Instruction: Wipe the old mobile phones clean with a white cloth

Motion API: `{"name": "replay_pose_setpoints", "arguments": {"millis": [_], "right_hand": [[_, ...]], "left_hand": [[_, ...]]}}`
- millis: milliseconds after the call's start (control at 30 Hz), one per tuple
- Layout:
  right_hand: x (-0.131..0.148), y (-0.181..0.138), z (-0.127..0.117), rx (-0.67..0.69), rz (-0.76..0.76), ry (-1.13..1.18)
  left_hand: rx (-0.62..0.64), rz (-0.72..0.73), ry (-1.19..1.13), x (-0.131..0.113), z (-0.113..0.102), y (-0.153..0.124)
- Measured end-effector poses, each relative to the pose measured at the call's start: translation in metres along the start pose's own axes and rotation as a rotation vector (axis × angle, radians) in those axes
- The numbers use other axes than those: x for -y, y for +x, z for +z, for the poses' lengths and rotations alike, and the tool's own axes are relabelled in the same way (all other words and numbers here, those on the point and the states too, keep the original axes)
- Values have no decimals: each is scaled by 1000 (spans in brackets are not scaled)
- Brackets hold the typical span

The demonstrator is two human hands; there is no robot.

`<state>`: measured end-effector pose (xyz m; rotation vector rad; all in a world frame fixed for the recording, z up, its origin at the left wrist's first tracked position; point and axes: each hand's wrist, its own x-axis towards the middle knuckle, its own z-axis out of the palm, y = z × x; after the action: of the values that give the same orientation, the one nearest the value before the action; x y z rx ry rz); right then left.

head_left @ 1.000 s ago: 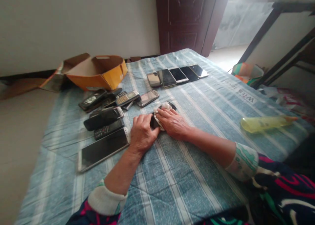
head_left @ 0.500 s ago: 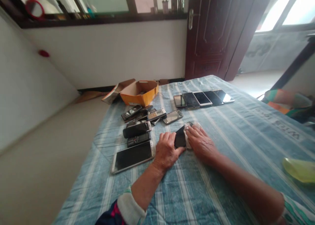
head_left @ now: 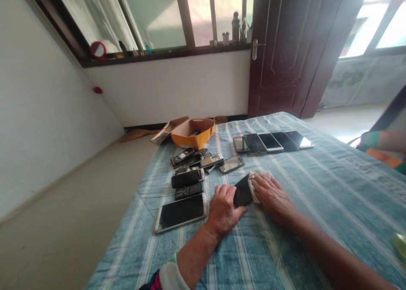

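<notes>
A black phone [head_left: 242, 191] lies on the blue striped cloth [head_left: 301, 205] between my hands. My left hand [head_left: 223, 209] grips its near left edge with curled fingers. My right hand [head_left: 273, 195] lies on a white wiping cloth [head_left: 254, 185] that it presses against the phone's right side, fingers close together. A large smartphone [head_left: 181, 211] lies just left of my left hand.
Several old phones [head_left: 194, 168] are piled at the left, behind them an open orange cardboard box [head_left: 193, 132]. A row of several smartphones [head_left: 272, 141] lies at the far side. A yellow-green bottle [head_left: 400, 244] shows at the right edge. A dark door [head_left: 285, 49] stands beyond.
The camera has tilted up, showing the window and door. My hands stay on the black phone; the right hand with the cloth has slid slightly along it.
</notes>
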<state>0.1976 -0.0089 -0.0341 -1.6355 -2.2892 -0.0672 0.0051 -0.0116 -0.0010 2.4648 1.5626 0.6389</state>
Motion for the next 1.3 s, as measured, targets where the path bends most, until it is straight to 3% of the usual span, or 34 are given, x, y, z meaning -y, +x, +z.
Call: {"name": "replay_pose_setpoints", "arguments": {"millis": [133,367,467,733,833,1100,1300], "right_hand": [[-5,-1,5,-25,48,-43],[34,-12,11,-75,-201,-18],[39,-13,8,-68,-240,13],[0,-1,10,-45,-30,-43],[-2,-1,14,-66,32,-93],[40,-20,19,-142,-194,-67],[26,-12,9,-40,-113,-34]], "left_hand": [[5,-11,-22,-1,0,-4],[25,25,-24,1,-1,-10],[30,46,-42,4,0,-11],[51,33,-36,2,1,-12],[45,38,-32,2,3,-12],[45,46,-16,2,4,-13],[47,41,12,0,4,-12]]}}
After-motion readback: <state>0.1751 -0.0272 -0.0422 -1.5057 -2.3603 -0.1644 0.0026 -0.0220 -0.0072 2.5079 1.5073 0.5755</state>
